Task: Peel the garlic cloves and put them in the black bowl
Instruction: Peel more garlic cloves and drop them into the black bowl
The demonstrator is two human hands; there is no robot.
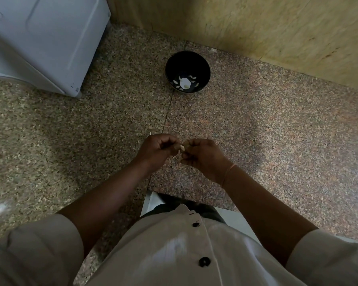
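Counter (277,120) — left hand (156,150), right hand (203,155) pinch garlic clove (182,149); black bowl (187,60) near wall (256,27).

The left hand (159,149) and right hand (204,156) both pinch 1 small white clove (182,149) between them, above the speckled counter (256,124). Farther back sits the bowl (187,58), black, with white bits (184,82) inside. A white box (46,38) stands at the far left.
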